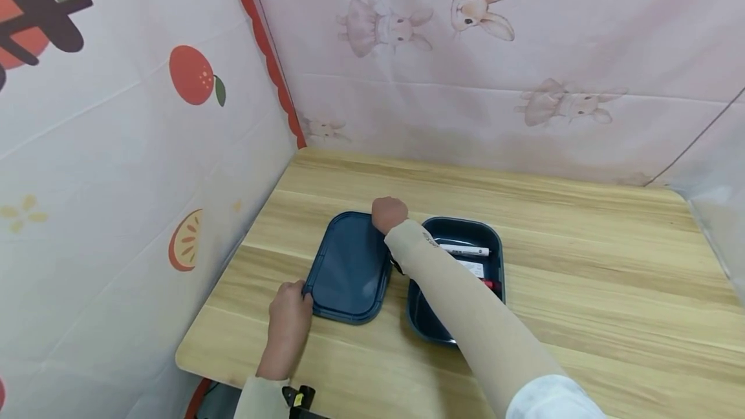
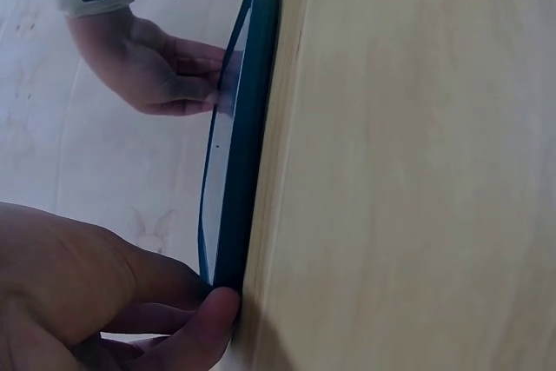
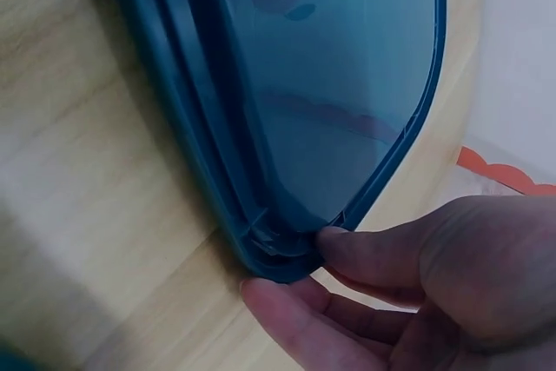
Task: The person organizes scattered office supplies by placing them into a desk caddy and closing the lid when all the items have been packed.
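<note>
With both hands pinching opposite corners — left hand (image 1: 289, 315) near, right hand (image 1: 388, 213) far — the lid (image 1: 349, 267) likely needs lifting next onto the box (image 1: 495, 257).

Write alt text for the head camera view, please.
Both hands grip opposite corners of a dark blue rectangular plastic lid lying on a light wooden table: left hand nearest, right hand farthest. Beside it sits a matching open box.
</note>
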`<state>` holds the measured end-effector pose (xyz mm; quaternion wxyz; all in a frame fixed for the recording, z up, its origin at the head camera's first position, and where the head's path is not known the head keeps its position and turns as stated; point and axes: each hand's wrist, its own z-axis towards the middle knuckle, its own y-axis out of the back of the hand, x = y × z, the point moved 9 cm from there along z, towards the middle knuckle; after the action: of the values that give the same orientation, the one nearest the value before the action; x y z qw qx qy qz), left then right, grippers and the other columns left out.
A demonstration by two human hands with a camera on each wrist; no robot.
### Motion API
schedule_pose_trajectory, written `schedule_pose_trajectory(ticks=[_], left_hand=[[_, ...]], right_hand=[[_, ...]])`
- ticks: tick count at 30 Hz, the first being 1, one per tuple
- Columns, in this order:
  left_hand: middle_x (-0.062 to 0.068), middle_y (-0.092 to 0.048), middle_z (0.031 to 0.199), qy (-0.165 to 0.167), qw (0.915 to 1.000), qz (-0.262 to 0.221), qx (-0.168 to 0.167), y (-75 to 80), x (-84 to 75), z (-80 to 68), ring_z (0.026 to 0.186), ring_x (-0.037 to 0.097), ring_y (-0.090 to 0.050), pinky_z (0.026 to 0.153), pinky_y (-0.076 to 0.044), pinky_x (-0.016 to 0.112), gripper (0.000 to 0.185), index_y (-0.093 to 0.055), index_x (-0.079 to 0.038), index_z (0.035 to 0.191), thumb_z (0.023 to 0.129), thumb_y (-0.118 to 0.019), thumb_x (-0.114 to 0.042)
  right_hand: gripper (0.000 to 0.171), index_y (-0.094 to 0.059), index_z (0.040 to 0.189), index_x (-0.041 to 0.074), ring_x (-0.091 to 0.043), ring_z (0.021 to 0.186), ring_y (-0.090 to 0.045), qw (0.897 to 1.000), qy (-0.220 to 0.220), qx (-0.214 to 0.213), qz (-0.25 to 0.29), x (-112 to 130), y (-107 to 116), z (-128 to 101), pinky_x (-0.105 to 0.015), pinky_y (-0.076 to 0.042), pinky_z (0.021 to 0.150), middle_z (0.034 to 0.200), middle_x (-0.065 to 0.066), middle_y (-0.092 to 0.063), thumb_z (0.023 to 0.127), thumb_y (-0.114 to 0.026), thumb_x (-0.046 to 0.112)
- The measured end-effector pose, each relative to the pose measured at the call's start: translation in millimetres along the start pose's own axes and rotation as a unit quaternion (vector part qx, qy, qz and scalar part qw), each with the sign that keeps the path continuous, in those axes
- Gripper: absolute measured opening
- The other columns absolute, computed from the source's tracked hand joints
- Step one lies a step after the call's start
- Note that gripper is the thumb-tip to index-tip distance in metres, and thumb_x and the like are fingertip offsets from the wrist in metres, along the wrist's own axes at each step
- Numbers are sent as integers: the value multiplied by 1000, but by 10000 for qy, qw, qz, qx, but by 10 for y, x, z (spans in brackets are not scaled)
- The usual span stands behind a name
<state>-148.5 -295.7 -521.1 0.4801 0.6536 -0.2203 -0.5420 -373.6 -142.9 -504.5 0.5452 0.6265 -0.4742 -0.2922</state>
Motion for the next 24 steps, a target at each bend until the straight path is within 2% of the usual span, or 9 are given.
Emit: schedule_pose_trajectory(ticks=[6,14,20,24], left_hand=[[28,-67,111,287,9990,-299,-141,3,69,12,106,40,-67,85,-56,55,32,-67,11,121,92,-61,-1],[26,-67,107,269,9983,-461,-242,40,49,32,100,37,-67,81,-56,53,32,-66,11,122,93,-62,-3],[22,-68,104,204,9967,-716,-335,128,32,41,77,26,-68,77,-55,49,31,-68,8,120,94,-62,-6],[19,-70,107,357,9936,-1035,-281,199,42,60,69,17,-67,79,-54,46,30,-69,4,121,95,-61,-9]], right_hand=[[43,-57,65,11,-14,49,-36,9996,192,-167,112,37,102,-56,-30,-34,48,52,-2,-41,106,-44,9],[47,-43,59,13,-13,48,-29,9981,408,-328,336,15,304,-107,-28,-30,47,50,0,-30,106,-43,6],[47,-38,59,15,-14,50,-26,9974,446,-92,556,-23,432,-146,-28,-28,49,53,1,-26,105,-42,5],[45,-36,61,15,-14,52,-26,9971,376,-30,654,-67,524,-150,-28,-27,49,56,1,-24,104,-43,5]])
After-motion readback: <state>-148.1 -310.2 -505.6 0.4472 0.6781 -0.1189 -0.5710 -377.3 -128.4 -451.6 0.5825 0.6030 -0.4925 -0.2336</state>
